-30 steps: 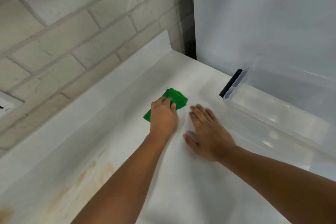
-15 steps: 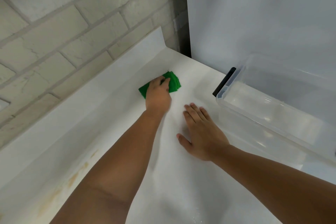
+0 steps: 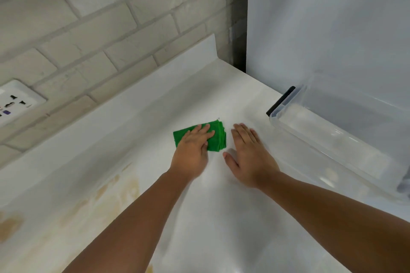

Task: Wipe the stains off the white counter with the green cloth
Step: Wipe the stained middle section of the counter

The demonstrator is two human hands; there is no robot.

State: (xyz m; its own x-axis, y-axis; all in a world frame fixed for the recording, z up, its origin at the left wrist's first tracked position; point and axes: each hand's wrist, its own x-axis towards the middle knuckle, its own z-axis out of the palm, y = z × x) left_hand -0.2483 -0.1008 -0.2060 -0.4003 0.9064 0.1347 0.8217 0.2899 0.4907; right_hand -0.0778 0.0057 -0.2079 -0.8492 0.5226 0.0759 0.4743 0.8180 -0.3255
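A folded green cloth lies flat on the white counter. My left hand presses down on it with straight fingers and covers its left half. Just to the right, my right hand rests flat on the bare counter, fingers straight and close together, apart from the cloth. Brownish-yellow stains spread over the counter at the lower left, beside my left forearm, with a darker patch at the left edge.
A clear plastic bin with a black handle stands at the right against a white wall. A brick wall with a white socket rises behind the counter's low backsplash.
My left hand has pulled the cloth back from near the backsplash toward me, closer to my right hand. My right hand stays flat in the same place.
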